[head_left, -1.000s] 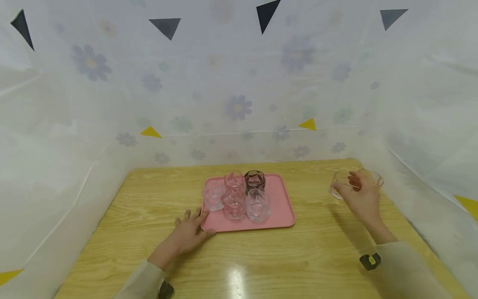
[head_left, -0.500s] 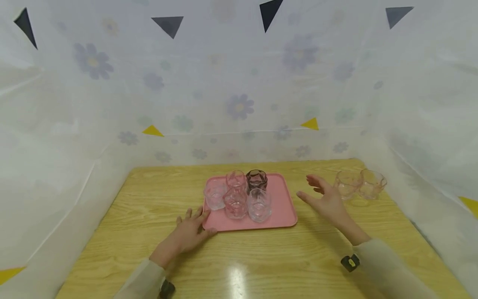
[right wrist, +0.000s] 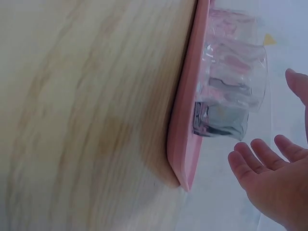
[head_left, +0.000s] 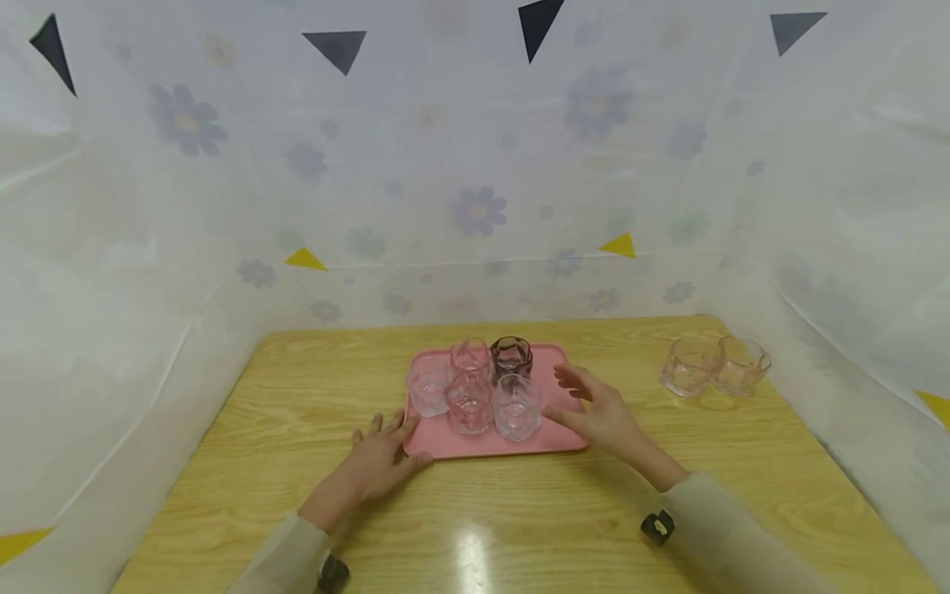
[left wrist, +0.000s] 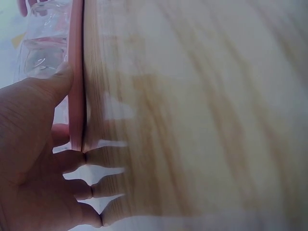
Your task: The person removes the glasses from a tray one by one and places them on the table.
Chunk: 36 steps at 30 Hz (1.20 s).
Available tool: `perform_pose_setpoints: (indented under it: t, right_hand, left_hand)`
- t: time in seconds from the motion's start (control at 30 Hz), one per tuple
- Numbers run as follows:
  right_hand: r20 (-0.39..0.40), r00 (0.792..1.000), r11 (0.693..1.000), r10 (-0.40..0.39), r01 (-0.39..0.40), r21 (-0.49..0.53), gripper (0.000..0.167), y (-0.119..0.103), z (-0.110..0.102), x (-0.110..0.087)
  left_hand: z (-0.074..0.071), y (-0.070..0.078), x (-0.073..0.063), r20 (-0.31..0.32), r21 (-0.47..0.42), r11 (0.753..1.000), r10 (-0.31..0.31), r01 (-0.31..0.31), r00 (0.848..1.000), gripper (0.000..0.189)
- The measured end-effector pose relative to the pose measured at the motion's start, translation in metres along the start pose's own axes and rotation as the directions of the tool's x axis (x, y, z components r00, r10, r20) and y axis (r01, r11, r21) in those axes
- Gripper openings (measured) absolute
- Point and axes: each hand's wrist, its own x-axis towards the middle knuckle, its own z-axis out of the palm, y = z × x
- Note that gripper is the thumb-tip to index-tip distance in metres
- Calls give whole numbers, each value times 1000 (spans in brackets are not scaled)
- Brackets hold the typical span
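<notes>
My left hand (head_left: 378,462) rests at the front left corner of a pink tray (head_left: 560,437), fingers spread. In the left wrist view, its thumb lies against the tray's front edge and several fingertips touch the table. Above the tray's right side hovers my right hand (head_left: 601,417), holding nothing, thumb and fingers apart. Nearest to it on the tray are a clear glass (head_left: 517,412) in front and a dark grey glass (head_left: 512,356) behind. A pink glass (head_left: 469,408), another pink glass (head_left: 463,355) and a clear glass (head_left: 427,388) stand to their left, close together.
Two pale pinkish glasses, a left one (head_left: 684,371) and a right one (head_left: 740,371), stand side by side at the back right of the wooden table (head_left: 564,528). White flowered sheeting (head_left: 416,165) encloses the table's back and sides.
My right hand has let go of the left of the two glasses at the back right and moved left to above the tray. My left hand has stayed at the tray's corner.
</notes>
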Motion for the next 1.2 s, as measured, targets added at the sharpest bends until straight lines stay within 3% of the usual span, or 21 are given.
perform_pose_setpoints:
  t: [0.23,0.37,0.57,0.77,0.9,1.07,1.2]
  right_hand:
    - [37,999,999,-38,38,6,74,-2,19,3]
    - [56,997,999,-49,48,8,75,-2,27,5]
    - [63,998,1000,-11,10,4,81,-1,33,10]
    - [58,998,999,29,-27,-26,82,-1,38,17]
    - [60,996,998,63,-62,-25,83,-1,41,20]
    - [62,995,997,75,-73,-33,82,1,43,22]
    - [61,996,997,62,-59,-56,79,1,43,22]
  left_hand:
    - [-2,2,0,-9,12,1000,11,-11,1000,79]
    - [-3,2,0,26,6,1000,-9,9,1000,79]
    - [1,-2,1,-1,-23,1000,20,-20,1000,83]
    - [-5,5,0,51,5,999,-35,35,998,79]
    - [-6,6,0,60,19,999,-41,40,997,78]
    - [-6,5,1,54,0,1000,-26,26,998,79]
    - [3,-5,3,9,-12,1000,19,-19,1000,83]
